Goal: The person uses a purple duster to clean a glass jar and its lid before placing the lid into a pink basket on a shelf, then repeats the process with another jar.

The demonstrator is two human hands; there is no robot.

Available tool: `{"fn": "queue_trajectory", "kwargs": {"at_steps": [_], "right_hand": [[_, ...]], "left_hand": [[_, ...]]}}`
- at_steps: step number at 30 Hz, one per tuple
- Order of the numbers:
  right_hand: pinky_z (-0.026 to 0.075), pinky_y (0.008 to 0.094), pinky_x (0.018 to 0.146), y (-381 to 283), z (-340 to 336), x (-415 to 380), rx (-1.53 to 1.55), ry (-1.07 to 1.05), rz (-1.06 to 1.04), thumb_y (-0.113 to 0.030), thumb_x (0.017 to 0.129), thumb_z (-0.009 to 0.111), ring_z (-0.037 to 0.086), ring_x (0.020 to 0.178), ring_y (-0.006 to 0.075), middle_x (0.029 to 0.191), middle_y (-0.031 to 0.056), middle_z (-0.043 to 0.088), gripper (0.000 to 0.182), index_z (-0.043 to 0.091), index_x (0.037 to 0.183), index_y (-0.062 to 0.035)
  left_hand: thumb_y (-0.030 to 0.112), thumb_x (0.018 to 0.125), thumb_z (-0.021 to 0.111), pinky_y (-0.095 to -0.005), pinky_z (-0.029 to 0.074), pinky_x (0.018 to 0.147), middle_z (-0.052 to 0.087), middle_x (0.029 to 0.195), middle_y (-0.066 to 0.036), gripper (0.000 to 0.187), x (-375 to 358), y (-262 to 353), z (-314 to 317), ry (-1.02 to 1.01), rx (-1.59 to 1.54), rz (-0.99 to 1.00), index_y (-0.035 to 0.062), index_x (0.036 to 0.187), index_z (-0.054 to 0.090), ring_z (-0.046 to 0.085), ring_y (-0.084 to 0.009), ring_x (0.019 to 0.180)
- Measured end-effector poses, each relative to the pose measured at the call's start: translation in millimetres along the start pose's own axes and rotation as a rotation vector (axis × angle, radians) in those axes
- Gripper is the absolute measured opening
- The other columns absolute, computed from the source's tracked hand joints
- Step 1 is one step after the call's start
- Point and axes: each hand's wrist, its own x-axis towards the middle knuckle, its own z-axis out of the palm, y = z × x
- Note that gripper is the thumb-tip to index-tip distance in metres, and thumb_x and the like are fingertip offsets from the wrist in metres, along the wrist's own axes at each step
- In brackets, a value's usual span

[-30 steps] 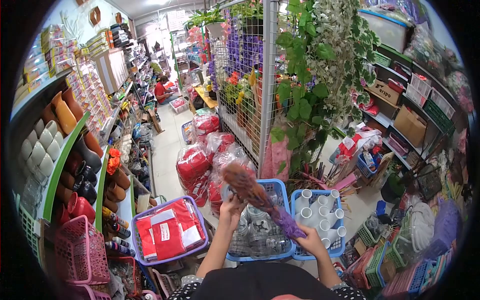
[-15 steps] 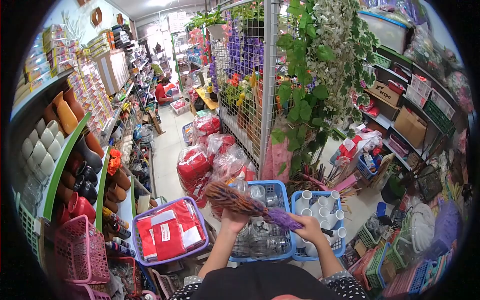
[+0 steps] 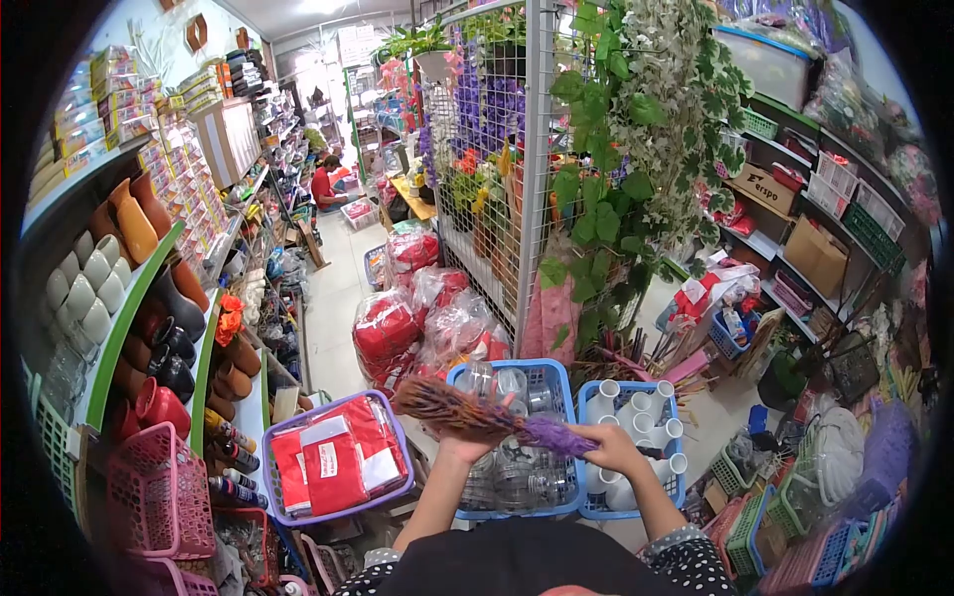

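A long fuzzy bundle [image 3: 462, 409], mottled brown and orange with a purple end, lies across both my hands at a slant. My left hand [image 3: 465, 443] supports the brown part from below, its fingertips showing past the far side. At the right, my right hand [image 3: 614, 449] grips the purple end. Beneath the bundle stands a blue basket [image 3: 568, 397] of clear glass jars [image 3: 547, 487]. Close to my right hand is a second blue basket [image 3: 678, 489] with several white bottle-shaped vases [image 3: 636, 402].
To the left sits a purple-rimmed basket [image 3: 409, 447] of red and white packets [image 3: 338, 457]. Red plastic-wrapped bags [image 3: 388, 328] lie ahead by a wire mesh rack [image 3: 487, 189]. Vase shelves [image 3: 149, 288] line the left. A person in red [image 3: 323, 187] sits far down the aisle.
The brown end of the bundle has swung slightly left and down, and its fibres look blurred. My left hand's fingertips now show beyond it. The right hand still holds the purple end.
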Motion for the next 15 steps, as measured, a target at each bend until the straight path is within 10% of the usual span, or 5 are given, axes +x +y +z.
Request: {"fn": "queue_trajectory", "kwargs": {"at_steps": [2,6,7,10,15], "right_hand": [[0.050,0.0367,0.075,-4.7,-2.4,2.4,-0.049,0.111,0.121,-0.013,0.069,0.064,0.064,0.085,0.0334,0.098,0.0168,0.066,0.050,0.061,0.119,-0.0167],[0.050,0.0363,0.076,6.9,1.9,2.3,0.104,0.020,0.135,-0.013,0.071,0.063,0.064,0.086,0.0336,0.098,0.0173,0.065,0.051,0.059,0.121,-0.0150],[0.050,0.0361,0.076,2.1,-3.9,-2.3,0.035,-0.041,0.088,-0.013,0.071,0.062,0.064,0.086,0.0336,0.099,0.0181,0.065,0.050,0.059,0.121,-0.0149],[0.050,0.0360,0.076,-6.9,0.9,-2.9,-0.053,0.143,0.144,-0.011,0.070,0.062,0.064,0.087,0.0337,0.100,0.0191,0.065,0.050,0.060,0.120,-0.0138],[0.049,0.0340,0.073,6.0,7.3,-5.8,0.230,0.159,0.199,-0.012,0.070,0.060,0.065,0.080,0.0320,0.094,0.0238,0.064,0.052,0.058,0.122,-0.0125]], "left_hand": [[0.040,0.093,0.035,-0.0633,0.015,0.108,0.051,0.132,-0.009,0.048,-2.2,-10.4,21.2,0.325,0.135,0.041,0.0088,0.128,0.046,0.039,-0.0288,0.130],[0.036,0.093,0.036,-0.0632,0.018,0.108,0.056,0.124,-0.011,0.043,-0.9,-10.0,20.0,0.258,0.013,-0.005,0.0048,0.119,0.050,0.041,-0.0320,0.128],[0.035,0.094,0.033,-0.0594,0.019,0.109,0.056,0.124,-0.012,0.043,1.6,-3.5,-8.2,-0.190,-0.025,-0.039,0.0042,0.118,0.049,0.042,-0.0333,0.127],[0.028,0.093,0.041,-0.0506,0.026,0.108,0.056,0.125,-0.012,0.035,6.9,-0.6,1.0,0.335,0.049,0.092,0.0065,0.119,0.051,0.045,-0.0286,0.125],[0.019,0.093,0.047,-0.0485,0.036,0.103,0.056,0.123,-0.016,0.024,7.3,0.8,-13.4,-0.030,0.177,0.047,0.0060,0.109,0.059,0.050,-0.0305,0.119]]}}
